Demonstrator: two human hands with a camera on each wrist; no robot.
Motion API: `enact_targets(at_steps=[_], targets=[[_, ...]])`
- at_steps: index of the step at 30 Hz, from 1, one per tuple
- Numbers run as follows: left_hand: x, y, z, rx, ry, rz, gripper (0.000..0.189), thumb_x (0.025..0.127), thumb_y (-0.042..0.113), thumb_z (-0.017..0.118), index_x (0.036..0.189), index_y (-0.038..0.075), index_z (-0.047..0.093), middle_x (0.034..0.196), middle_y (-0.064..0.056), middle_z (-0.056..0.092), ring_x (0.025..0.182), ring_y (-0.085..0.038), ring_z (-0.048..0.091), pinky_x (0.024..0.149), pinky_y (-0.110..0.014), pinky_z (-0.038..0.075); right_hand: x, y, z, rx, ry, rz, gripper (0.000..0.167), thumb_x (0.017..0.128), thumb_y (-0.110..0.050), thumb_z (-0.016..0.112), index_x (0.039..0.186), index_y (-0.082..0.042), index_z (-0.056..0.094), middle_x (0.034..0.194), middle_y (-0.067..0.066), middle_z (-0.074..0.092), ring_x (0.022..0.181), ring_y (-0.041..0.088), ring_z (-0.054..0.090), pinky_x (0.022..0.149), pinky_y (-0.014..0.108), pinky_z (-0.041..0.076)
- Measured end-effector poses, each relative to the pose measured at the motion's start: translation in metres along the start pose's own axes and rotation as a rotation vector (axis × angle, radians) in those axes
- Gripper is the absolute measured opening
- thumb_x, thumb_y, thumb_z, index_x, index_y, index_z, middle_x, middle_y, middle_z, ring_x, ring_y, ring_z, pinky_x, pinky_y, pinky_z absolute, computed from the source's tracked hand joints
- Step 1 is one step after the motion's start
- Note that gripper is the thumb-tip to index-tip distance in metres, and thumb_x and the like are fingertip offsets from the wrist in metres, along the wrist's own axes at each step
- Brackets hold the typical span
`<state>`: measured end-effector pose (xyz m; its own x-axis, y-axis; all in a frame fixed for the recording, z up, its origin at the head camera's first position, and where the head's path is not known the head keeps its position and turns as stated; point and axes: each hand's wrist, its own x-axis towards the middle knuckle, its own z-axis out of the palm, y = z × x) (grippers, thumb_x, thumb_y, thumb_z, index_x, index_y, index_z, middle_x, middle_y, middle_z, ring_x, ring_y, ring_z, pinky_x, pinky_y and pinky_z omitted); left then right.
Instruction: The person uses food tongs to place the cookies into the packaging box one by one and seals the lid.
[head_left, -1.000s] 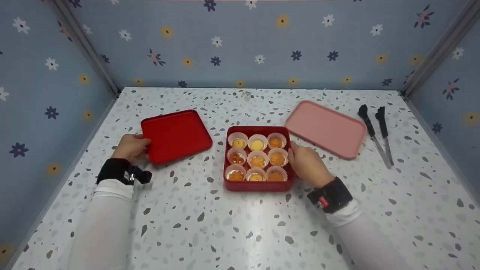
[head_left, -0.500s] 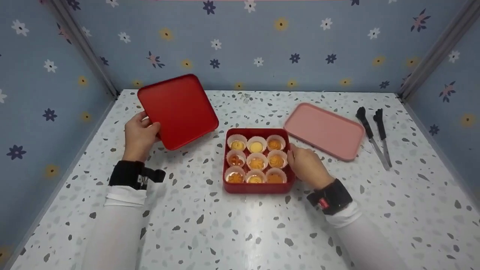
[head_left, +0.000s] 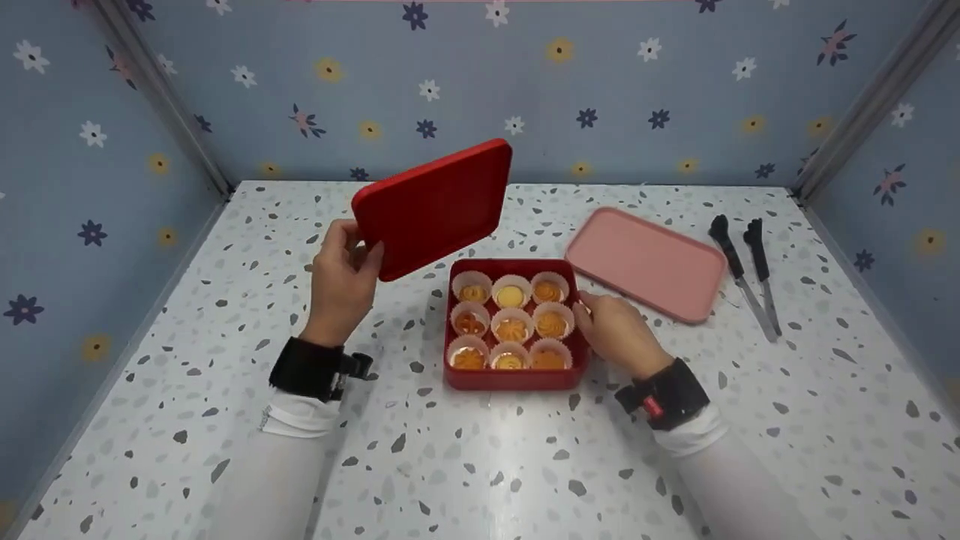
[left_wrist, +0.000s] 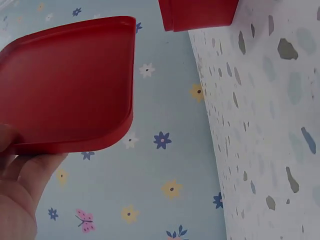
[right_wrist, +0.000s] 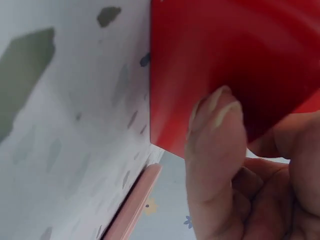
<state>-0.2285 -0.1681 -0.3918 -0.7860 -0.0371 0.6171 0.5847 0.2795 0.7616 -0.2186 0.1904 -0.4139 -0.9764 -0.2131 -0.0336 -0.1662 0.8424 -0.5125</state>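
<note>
My left hand (head_left: 343, 285) grips a square red lid (head_left: 439, 210) by its left edge, thumb on the inner face. Raised and tilted, the lid hangs behind and left of a red box (head_left: 514, 380), its hollow side toward me. In the left wrist view the lid (left_wrist: 70, 85) fills the upper left. The box stands on the table and holds several small baked sweets (head_left: 511, 328) in white paper cups, set in rows. At the box's right wall, my right hand (head_left: 622, 334) pinches the side, with fingertips on the outer face (right_wrist: 200, 75) in the right wrist view.
A pink tray (head_left: 646, 262) lies behind the box to the right. Beyond it rest tongs (head_left: 750, 277) with black handles and metal arms. The speckled table (head_left: 480, 465) is enclosed by flowered blue panels (head_left: 540, 82) at back and sides.
My left hand has lifted the lid off the table, carried it right toward the box and tilted it up. My right hand has stayed at the box's right side.
</note>
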Motion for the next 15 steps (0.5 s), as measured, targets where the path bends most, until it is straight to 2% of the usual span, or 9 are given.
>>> enact_targets(at_steps=[2, 4, 7, 9, 11, 13, 15], targets=[[-0.005, 0.001, 0.004, 0.046, -0.006, 0.034, 0.023, 0.096, -0.004, 0.060, 0.116, -0.004, 0.049, 0.120, -0.013, 0.064, 0.103, -0.024, 0.068, 0.084, -0.033, 0.056, -0.001, -0.001, -0.003, 0.040, 0.043, -0.023, 0.043, 0.103, -0.022, 0.053, 0.139, 0.000, 0.054, 0.093, 0.017, 0.069, 0.069, 0.022, 0.061, 0.062, 0.035, 0.051], [-0.009, 0.002, 0.008, 0.112, -0.016, 0.088, 0.022, 0.094, -0.007, 0.061, 0.112, -0.004, 0.048, 0.116, -0.015, 0.065, 0.101, -0.025, 0.069, 0.082, -0.033, 0.056, -0.001, -0.001, -0.008, 0.122, 0.098, -0.040, 0.038, 0.102, -0.021, 0.055, 0.135, -0.003, 0.060, 0.088, 0.015, 0.070, 0.066, 0.021, 0.063, 0.060, 0.035, 0.053], [-0.010, 0.003, 0.015, 0.193, -0.048, 0.217, 0.022, 0.092, -0.012, 0.061, 0.108, -0.004, 0.048, 0.112, -0.016, 0.067, 0.101, -0.025, 0.069, 0.085, -0.034, 0.055, -0.003, -0.003, -0.016, 0.331, 0.150, -0.062, 0.031, 0.103, -0.022, 0.055, 0.123, -0.003, 0.070, 0.072, 0.013, 0.066, 0.057, 0.021, 0.061, 0.053, 0.034, 0.054], [-0.010, 0.005, 0.019, 0.197, -0.087, 0.314, 0.025, 0.090, -0.017, 0.060, 0.109, -0.003, 0.049, 0.112, -0.016, 0.067, 0.104, -0.027, 0.068, 0.089, -0.035, 0.053, -0.005, -0.005, -0.020, 0.513, 0.136, -0.075, 0.032, 0.103, -0.026, 0.055, 0.118, -0.004, 0.072, 0.071, 0.014, 0.066, 0.056, 0.021, 0.061, 0.053, 0.033, 0.055], [-0.011, 0.006, 0.024, 0.190, -0.127, 0.406, 0.031, 0.087, -0.022, 0.058, 0.109, -0.002, 0.050, 0.115, -0.015, 0.068, 0.108, -0.028, 0.066, 0.094, -0.035, 0.051, -0.007, -0.007, -0.023, 0.703, 0.090, -0.075, 0.039, 0.103, -0.033, 0.054, 0.112, 0.001, 0.072, 0.075, 0.018, 0.067, 0.058, 0.021, 0.062, 0.056, 0.033, 0.056], [-0.011, 0.008, 0.028, 0.170, -0.169, 0.476, 0.034, 0.085, -0.026, 0.057, 0.108, -0.002, 0.052, 0.116, -0.014, 0.068, 0.111, -0.030, 0.065, 0.098, -0.036, 0.048, -0.008, -0.010, -0.025, 0.847, 0.039, -0.057, 0.047, 0.102, -0.039, 0.053, 0.118, 0.001, 0.070, 0.081, 0.020, 0.069, 0.061, 0.022, 0.064, 0.059, 0.034, 0.057], [-0.012, 0.009, 0.032, 0.151, -0.196, 0.532, 0.033, 0.084, -0.027, 0.058, 0.106, -0.002, 0.054, 0.115, -0.015, 0.068, 0.113, -0.033, 0.064, 0.101, -0.039, 0.045, -0.009, -0.011, -0.025, 0.931, -0.002, -0.034, 0.051, 0.101, -0.042, 0.055, 0.123, 0.003, 0.067, 0.088, 0.021, 0.070, 0.067, 0.022, 0.067, 0.065, 0.035, 0.058]])
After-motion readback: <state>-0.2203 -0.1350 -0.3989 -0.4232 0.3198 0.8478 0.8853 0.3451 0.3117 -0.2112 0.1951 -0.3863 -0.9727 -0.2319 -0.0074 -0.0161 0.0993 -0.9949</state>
